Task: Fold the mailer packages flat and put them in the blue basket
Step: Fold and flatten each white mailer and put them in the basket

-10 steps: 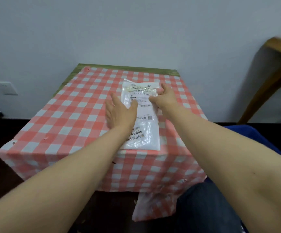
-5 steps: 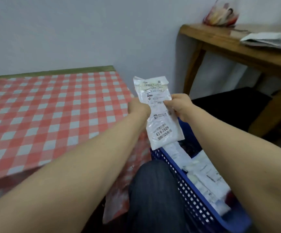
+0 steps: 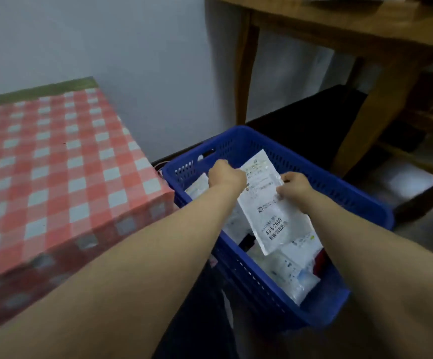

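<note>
I hold a flat white mailer package (image 3: 271, 208) with black printed text over the open blue basket (image 3: 339, 193). My left hand (image 3: 225, 176) grips its left edge and my right hand (image 3: 294, 187) grips its right edge, both near the top. The package hangs tilted, its lower end inside the basket's rim. Several other white mailer packages (image 3: 288, 270) lie in the basket beneath it.
The table with a red and white checked cloth (image 3: 54, 172) stands to the left of the basket. A wooden table (image 3: 352, 29) with legs is behind and right. A pale wall is at the back, and the floor is dark.
Both hands lifted the mailer off the checked table, carried it to the right and lowered it over the blue basket. The view swung right with them.
</note>
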The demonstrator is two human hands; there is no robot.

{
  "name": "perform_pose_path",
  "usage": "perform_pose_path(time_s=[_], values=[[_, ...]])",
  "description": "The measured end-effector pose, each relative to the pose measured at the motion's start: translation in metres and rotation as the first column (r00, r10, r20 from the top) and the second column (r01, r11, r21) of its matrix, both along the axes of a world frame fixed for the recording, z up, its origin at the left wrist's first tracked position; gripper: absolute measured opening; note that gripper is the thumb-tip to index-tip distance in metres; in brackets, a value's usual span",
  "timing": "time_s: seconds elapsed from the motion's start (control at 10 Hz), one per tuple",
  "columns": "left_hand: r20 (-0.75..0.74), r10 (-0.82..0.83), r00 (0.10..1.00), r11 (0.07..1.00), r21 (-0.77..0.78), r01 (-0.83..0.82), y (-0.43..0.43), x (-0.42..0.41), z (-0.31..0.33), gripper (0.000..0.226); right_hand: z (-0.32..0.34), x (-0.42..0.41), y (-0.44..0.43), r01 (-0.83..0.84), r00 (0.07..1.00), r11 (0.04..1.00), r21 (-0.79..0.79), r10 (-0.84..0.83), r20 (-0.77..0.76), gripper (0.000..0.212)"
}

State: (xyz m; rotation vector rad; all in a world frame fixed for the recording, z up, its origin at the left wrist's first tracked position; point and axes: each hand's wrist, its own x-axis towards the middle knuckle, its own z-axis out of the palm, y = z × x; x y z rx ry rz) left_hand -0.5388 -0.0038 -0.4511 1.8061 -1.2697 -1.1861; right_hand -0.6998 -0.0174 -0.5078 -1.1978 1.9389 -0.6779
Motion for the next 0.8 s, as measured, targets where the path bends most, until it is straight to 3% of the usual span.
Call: perform_pose_path(time_s=[0.1, 0.2, 0.3, 0.5, 0.6, 0.7, 0.8], values=[[-0.01, -0.027, 1.0, 0.999, 0.039, 0.028, 0.002, -0.02, -0.013, 0.017, -0.037, -0.013, 0.011, -0.06, 0.989, 0.995, 0.081, 0.071, -0.134, 0.029], [0.029, -0.093, 0.995, 0.992, 0.093, 0.09, 0.0, -0.043, -0.028, 0.038, -0.073, -0.024, 0.018, -0.122, 0.968, 0.979, 0.161, 0.154, -0.2, 0.027], [0.068, -0.139, 0.988, 0.984, 0.123, 0.13, -0.002, -0.057, -0.041, 0.04, -0.1, -0.028, 0.028, -0.177, 0.942, 0.947, 0.269, 0.242, -0.232, 0.027], [0.105, -0.171, 0.98, 0.978, 0.141, 0.156, -0.001, -0.071, -0.052, 0.043, -0.141, -0.029, 0.046, -0.216, 0.924, 0.898, 0.382, 0.314, -0.216, 0.037], [0.113, -0.168, 0.979, 0.977, 0.152, 0.15, -0.001, -0.072, -0.057, 0.041, -0.157, -0.026, 0.051, -0.25, 0.907, 0.877, 0.411, 0.361, -0.217, 0.02], [0.153, -0.157, 0.976, 0.983, 0.124, 0.139, -0.006, -0.071, -0.063, 0.036, -0.163, -0.023, 0.054, -0.291, 0.871, 0.847, 0.445, 0.426, -0.242, 0.022], [0.183, -0.142, 0.973, 0.987, 0.101, 0.125, -0.012, -0.068, -0.068, 0.034, -0.178, -0.023, 0.059, -0.333, 0.811, 0.772, 0.542, 0.527, -0.253, 0.042]])
